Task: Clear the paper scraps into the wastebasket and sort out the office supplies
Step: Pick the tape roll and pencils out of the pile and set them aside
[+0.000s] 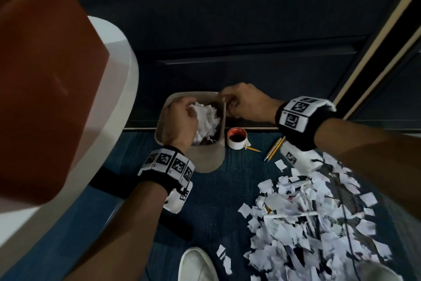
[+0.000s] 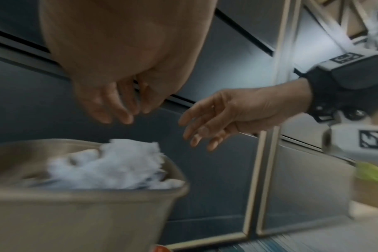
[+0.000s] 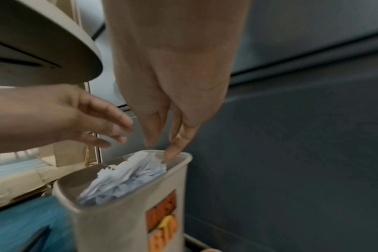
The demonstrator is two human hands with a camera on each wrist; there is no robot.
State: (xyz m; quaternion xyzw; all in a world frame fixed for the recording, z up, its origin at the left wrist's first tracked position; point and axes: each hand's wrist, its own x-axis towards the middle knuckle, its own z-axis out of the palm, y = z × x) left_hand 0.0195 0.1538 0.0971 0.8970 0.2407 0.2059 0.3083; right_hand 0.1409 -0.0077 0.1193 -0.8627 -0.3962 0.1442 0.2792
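Both hands hover over the wastebasket [image 1: 160, 119] – left hand [image 1: 180, 121] and right hand [image 1: 243, 104] slack-fingered, holding nothing – so scraps land inside; the loose scrap pile [image 1: 314, 217] lies well right of it.

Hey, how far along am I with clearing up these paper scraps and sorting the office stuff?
Done: the wastebasket already holds a heap of crumpled paper.
In hand: the left hand and right hand hang open over it, holding nothing.
Left: a big pile of scraps on the carpet, plus the tape roll and pencils, unsorted beside the basket.
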